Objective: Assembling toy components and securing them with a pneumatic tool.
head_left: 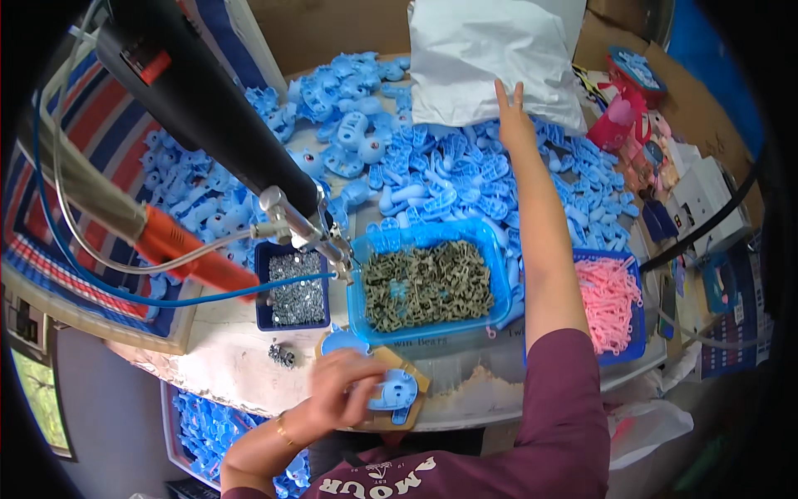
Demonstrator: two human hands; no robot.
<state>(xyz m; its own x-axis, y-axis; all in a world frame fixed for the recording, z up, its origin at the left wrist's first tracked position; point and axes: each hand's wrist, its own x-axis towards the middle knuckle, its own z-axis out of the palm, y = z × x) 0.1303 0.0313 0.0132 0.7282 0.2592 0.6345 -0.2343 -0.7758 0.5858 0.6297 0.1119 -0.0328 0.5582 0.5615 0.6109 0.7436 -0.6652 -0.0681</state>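
My left hand [342, 387] is bent over a blue plastic shell [397, 391] lying on a wooden block [418, 385] at the table's near edge. Motion smears its fingers, so any grip there is unclear. Another rounded blue piece [342, 339] lies just beyond that hand. Far forward, my right arm stretches across the table. My right hand [514, 121] has two fingers extended and apart against the lower part of a white bag [490, 62]; nothing shows in its grasp. Below the bag spreads a heap of loose blue plastic parts [440, 179].
A light blue tray [502, 287] holds dark greenish pieces. Small metal screws [297, 287] fill a dark blue bin [262, 312], with a few loose screws [283, 355] nearby. Pink parts [611, 299] fill another bin. A black machine arm [224, 108] with hoses overhangs the left side.
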